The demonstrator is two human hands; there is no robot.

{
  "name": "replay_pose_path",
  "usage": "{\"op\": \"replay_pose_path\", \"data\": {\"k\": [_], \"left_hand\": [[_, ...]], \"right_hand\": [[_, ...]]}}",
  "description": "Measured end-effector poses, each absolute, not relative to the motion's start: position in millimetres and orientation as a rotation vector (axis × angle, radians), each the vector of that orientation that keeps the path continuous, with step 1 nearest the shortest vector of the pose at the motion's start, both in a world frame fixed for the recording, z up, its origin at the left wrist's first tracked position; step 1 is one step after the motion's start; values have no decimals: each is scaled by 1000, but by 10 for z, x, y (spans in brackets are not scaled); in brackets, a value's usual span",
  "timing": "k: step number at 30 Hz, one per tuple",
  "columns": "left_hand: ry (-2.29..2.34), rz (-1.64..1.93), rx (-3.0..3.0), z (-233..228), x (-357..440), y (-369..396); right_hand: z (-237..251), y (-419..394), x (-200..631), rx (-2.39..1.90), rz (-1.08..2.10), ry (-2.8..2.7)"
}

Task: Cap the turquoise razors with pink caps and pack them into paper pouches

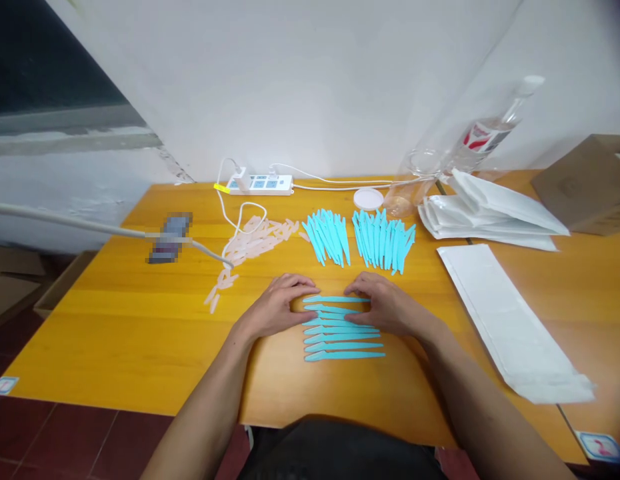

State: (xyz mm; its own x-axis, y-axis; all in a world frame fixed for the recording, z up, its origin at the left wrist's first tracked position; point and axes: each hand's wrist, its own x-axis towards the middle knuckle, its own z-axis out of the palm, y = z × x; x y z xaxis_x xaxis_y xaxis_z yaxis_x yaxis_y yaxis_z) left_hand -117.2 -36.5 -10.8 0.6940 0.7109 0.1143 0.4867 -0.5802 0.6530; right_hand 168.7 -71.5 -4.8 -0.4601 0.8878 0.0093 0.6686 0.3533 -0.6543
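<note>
Several turquoise plastic knives (pixel 343 331) lie side by side in a neat column on the yellow table (pixel 115 333), pointing left. My left hand (pixel 279 305) rests flat at the column's left end, fingertips on the top knives. My right hand (pixel 385 307) rests flat on the right end, touching the handles. Neither hand grips anything. Two heaps of the same turquoise knives (pixel 330 235) (pixel 384 239) lie just beyond my hands.
A scatter of pale pink plastic pieces (pixel 250 245) lies left of the heaps. White paper bags lie at right in a stack (pixel 490 210) and singly (pixel 505 320). A power strip (pixel 260 183), white lid (pixel 369 198), clear bottle (pixel 470 143) and cardboard box (pixel 587 183) stand behind.
</note>
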Motion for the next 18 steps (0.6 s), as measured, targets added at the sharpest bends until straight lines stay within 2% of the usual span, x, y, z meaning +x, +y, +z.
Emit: {"op": "replay_pose_path", "data": {"k": [13,18], "left_hand": [[925,476,2243,-77,-1188,-367],[963,602,2135,-113,-1194,-338]], "right_hand": [[-69,-720,1690,-1336,872,-2193],[-71,-648,1699,-1604,704,-1965]]}}
